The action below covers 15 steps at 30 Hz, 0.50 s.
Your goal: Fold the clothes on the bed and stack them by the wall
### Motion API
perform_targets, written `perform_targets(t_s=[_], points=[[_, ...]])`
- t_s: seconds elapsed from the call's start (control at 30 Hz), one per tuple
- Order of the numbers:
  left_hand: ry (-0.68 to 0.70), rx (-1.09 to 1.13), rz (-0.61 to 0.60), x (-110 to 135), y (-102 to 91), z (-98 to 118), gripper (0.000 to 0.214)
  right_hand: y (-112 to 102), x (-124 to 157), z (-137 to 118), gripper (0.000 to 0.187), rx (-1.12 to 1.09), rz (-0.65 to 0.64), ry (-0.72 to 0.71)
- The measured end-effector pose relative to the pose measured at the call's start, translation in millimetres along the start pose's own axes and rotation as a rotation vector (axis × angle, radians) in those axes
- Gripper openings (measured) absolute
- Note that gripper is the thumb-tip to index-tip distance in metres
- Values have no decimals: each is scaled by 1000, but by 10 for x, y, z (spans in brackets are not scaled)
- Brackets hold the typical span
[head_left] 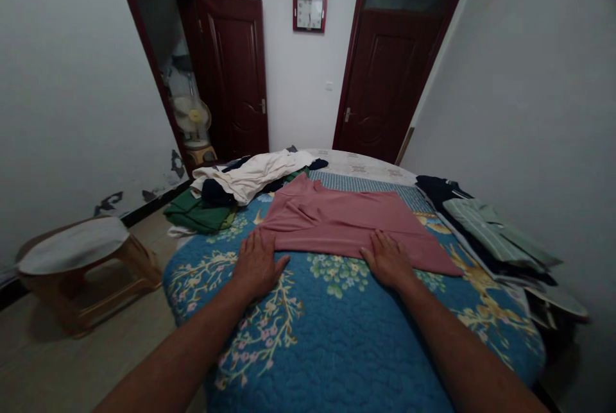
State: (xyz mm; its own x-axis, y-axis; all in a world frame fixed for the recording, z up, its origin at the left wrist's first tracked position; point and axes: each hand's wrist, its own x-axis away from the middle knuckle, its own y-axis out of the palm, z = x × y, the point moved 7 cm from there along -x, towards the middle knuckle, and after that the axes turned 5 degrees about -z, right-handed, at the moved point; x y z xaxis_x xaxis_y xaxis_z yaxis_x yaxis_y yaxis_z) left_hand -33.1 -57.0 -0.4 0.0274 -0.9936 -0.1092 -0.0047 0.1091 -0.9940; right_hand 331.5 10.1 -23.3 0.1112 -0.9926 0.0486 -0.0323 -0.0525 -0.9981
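Head view: from my own head, above and behind my left grip (pixel 257 265) and right grip (pixel 389 262), looking out along my forearms (pixel 192 344).
Facing: forward and down, with the left grip left of centre and the right grip right of it.
Quilt (pixel 337 342): nearest, seen from above, running from below my grips to the bottom edge.
Wall clock (pixel 310 13): well beyond my grips, near the top edge.
Side walls: taken in on both sides, the left wall (pixel 72 79) and right wall (pixel 529 92) flanking my grips.

I have both forearms (pixel 192 339) reaching far from near left and right, left hand (pixel 258 265) and right hand (pixel 387 260) palm-down, thumbs inward.
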Motion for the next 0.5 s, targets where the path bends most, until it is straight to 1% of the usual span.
perform_targets(t_s=[0.13,0.23,0.33,0.43,0.5], points=[[-84,-26,-15,42,-32,-102,82,27,-33,658,82,16,8,147],[-110,-65,-41,63,-50,-133,84,20,-44,1164,81,13,36,242],[-109,-105,-62,78,-88,-110,87,-4,-29,1600,80,-7,71,339],[-103,-134,-95,60,-197,-94,87,-20,-12,1871,78,-35,105,400],[-91,-141,-171,-10,-298,-116,81,-33,-8,1943,75,-33,148,408]])
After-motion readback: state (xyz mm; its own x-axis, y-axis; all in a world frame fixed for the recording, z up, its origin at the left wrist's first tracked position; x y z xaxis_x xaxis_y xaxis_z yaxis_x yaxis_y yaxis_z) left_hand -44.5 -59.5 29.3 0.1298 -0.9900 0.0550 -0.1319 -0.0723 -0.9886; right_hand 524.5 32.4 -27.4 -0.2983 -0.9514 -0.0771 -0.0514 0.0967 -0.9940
